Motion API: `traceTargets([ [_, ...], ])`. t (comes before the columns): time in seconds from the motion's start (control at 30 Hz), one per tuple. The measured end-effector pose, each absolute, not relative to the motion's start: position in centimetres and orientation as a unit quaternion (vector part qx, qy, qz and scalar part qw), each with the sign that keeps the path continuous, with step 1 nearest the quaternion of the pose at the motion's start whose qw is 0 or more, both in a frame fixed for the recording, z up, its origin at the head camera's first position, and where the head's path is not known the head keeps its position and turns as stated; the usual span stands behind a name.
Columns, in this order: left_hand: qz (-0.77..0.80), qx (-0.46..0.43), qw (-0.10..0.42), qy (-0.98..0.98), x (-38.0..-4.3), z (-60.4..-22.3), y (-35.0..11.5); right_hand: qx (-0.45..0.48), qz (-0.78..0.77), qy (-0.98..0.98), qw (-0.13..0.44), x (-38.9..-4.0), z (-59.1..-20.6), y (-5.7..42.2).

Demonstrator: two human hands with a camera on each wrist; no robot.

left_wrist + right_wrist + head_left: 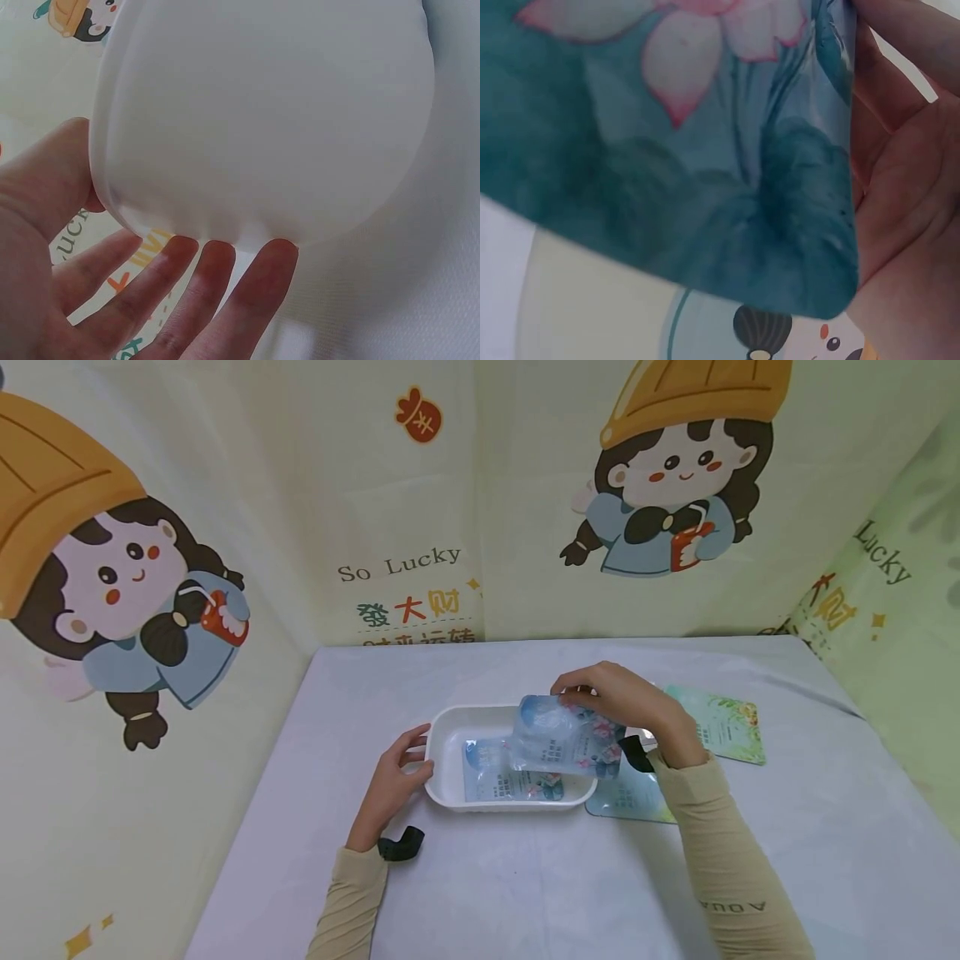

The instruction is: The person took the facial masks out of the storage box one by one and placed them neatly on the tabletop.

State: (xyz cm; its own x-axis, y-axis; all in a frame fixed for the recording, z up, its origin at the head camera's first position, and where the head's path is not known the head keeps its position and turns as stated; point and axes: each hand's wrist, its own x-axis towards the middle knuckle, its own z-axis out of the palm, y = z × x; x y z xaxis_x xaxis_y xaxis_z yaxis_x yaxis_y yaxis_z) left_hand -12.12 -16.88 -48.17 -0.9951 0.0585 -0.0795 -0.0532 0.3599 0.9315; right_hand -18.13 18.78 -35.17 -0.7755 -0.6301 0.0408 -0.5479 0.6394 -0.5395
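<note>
A white tray (450, 777) stands on the table, with a blue floral sachet (495, 768) lying flat in it. My left hand (392, 781) touches the tray's left end; in the left wrist view its spread, fairly straight fingertips (279, 259) rest against the white wall. Over the tray's right part, my right hand (618, 697) pinches a second blue sachet (555, 739) by its upper edge. Close up in the right wrist view, that sachet (705, 172) shows pink lotus petals and teal leaves. It hides part of the tray and of the sachet beneath.
Right of the tray, a light-blue sachet (626, 797) lies partly under the right forearm. Farther back lies a green sachet (727, 727) with a leafy print. A white cloth (480, 885) covers the table, and a cartoon-printed curtain (525, 510) hangs behind.
</note>
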Motion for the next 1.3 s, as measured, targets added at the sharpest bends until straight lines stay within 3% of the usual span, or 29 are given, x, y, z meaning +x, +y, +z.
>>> traceTargets([
  [1.3, 0.564, 0.008, 0.041, 0.825, -11.9, -48.3, -16.8, -0.267, -0.290, 0.914, 0.096, -17.6, -37.1, 26.0],
])
